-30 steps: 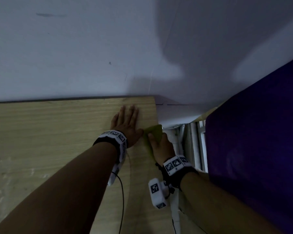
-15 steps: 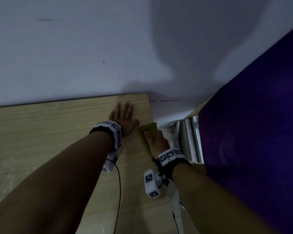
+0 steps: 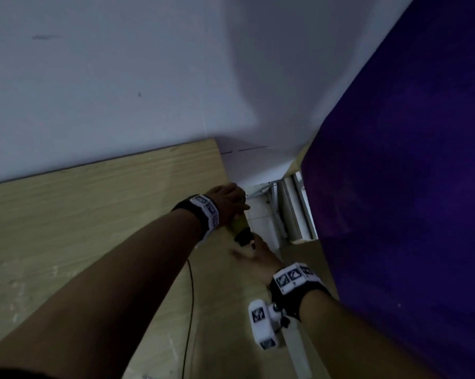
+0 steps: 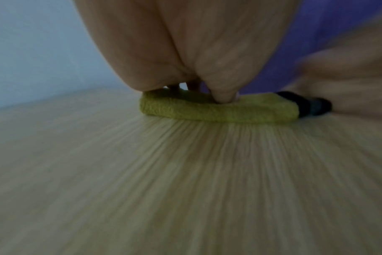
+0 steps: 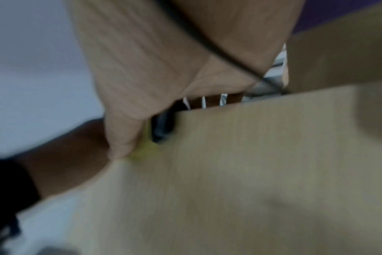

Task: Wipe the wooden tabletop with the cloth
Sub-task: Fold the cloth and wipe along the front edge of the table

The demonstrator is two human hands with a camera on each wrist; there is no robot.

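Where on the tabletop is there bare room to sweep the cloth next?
Bare wood runs left of the left hand, from the wall to the near edge of the tabletop. It is crowded at the right edge, where both hands meet over the cloth; right hand.

The left hand [image 3: 228,199], earlier flat on the pale wooden surface [image 3: 80,220], now presses its thumb onto the folded yellow-green cloth [image 4: 218,110] at the edge. The right hand [image 3: 261,258] has pulled back, apparently off the cloth.
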